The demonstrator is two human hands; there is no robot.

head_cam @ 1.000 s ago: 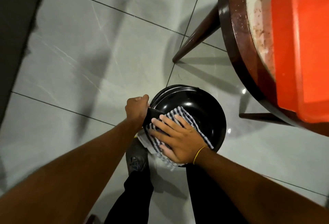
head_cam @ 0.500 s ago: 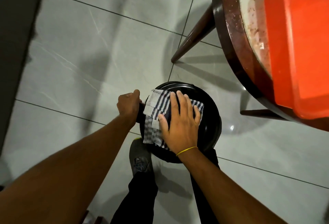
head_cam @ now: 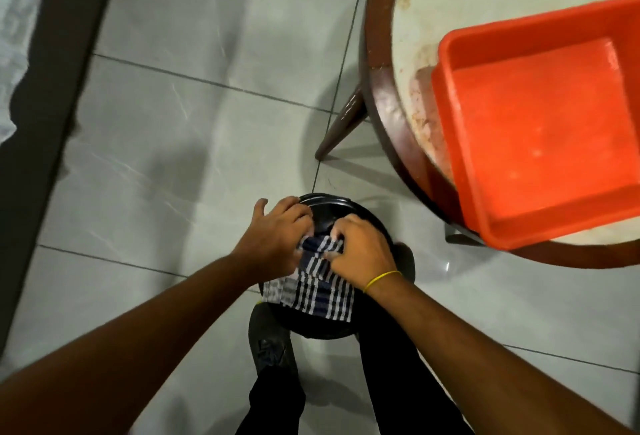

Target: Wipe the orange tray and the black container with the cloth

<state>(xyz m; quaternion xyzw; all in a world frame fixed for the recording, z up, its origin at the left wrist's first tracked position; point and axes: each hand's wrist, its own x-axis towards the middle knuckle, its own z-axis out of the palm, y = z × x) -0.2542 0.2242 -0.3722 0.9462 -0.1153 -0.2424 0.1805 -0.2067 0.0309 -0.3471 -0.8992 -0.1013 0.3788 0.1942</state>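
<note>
Since half a second ago both hands have bunched the cloth (head_cam: 311, 282) over the black container (head_cam: 349, 213), left hand (head_cam: 277, 237) and right hand (head_cam: 360, 247) curled pinching it, so the container wipe looks underway while the orange tray (head_cam: 540, 123) waits on the table (head_cam: 415, 19).

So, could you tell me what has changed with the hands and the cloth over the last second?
The left hand let go of the black container's handle and came onto the cloth. The right hand, flat on the cloth before, now bunches it with curled fingers, so both hands gather it. The container is still over the floor, and the orange tray still sits on the table.
</note>
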